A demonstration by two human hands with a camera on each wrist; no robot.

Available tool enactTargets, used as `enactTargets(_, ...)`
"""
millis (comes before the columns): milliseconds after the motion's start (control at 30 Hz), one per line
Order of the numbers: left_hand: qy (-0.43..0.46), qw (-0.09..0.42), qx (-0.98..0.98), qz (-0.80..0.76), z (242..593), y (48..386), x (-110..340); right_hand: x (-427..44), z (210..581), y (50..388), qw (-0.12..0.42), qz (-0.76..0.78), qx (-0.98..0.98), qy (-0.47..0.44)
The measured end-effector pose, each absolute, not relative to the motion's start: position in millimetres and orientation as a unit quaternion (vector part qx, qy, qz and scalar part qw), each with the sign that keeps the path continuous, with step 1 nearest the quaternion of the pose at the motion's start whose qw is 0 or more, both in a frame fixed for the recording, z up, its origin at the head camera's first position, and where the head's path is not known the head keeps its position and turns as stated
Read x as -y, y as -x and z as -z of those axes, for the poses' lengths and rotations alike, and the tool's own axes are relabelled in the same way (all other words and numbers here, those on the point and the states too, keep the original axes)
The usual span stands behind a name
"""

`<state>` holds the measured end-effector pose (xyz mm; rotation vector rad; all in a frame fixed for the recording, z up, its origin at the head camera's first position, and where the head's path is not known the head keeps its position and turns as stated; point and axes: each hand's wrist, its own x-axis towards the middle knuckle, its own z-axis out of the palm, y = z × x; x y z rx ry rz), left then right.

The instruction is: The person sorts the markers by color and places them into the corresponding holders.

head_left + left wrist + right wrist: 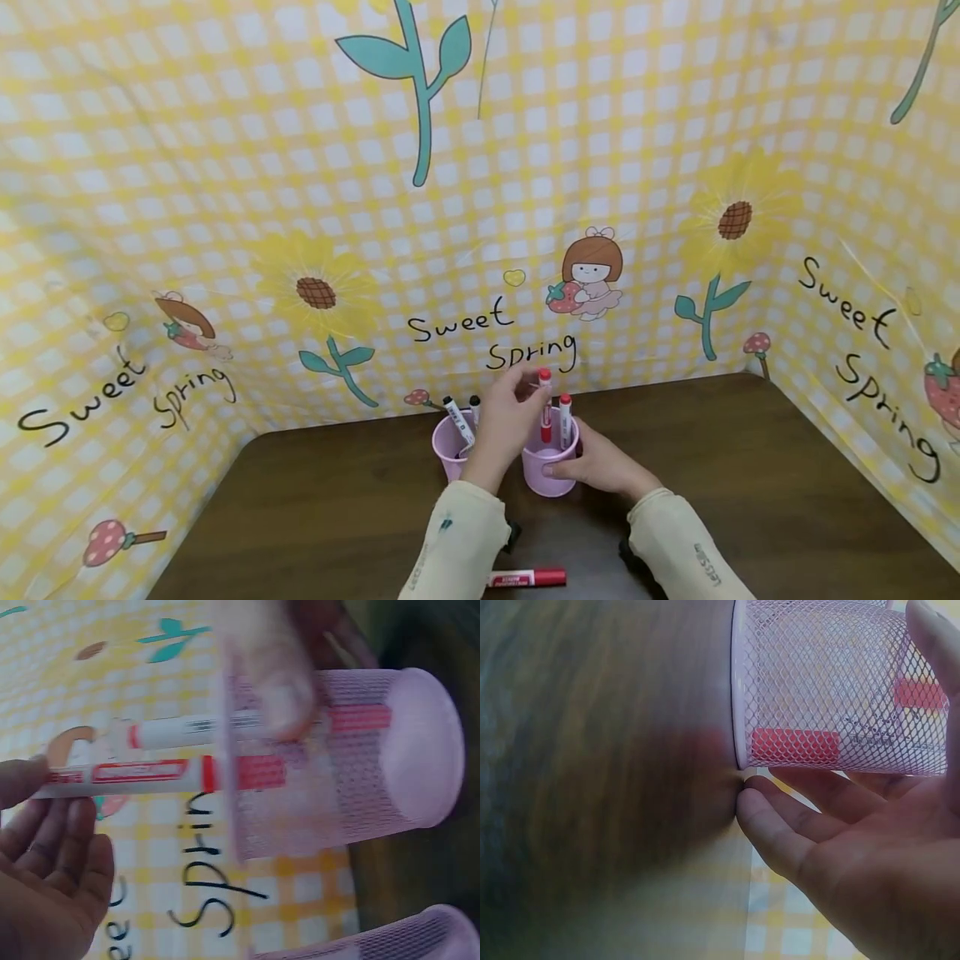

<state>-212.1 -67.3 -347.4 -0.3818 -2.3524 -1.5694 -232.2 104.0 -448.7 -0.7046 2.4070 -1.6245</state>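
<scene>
My left hand (504,425) pinches a red marker (142,774) by its upper part. The marker stands nearly upright, and its lower red end is inside the right pink mesh pen cup (549,479), below the rim. In the left wrist view that end hangs well above the cup's bottom. My right hand (606,462) grips this cup from the right, thumb (285,705) on the side and fingers (780,832) around the back near the base. Another red marker (566,423) stands in the same cup, its red lower end seen through the mesh in the right wrist view.
A second pink pen cup (447,442) stands to the left with black-capped markers (459,423) in it, partly behind my left hand. Another red marker (528,577) lies on the dark wooden table (315,500) near the front, partly under my left sleeve. A checked cloth (225,208) surrounds the table's back and sides.
</scene>
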Motion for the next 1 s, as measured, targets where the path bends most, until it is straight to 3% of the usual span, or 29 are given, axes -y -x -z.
enactTargets(333, 0.097, 0.106, 0.871, 0.469, 376, 223, 65, -103, 447, 233, 0.075, 0.537, -0.804, 0.243)
enactTargets(1000, 0.079, 0.063, 0.869, 0.484, 383, 224, 64, -106, 450, 233, 0.07, 0.528, -0.81, 0.244)
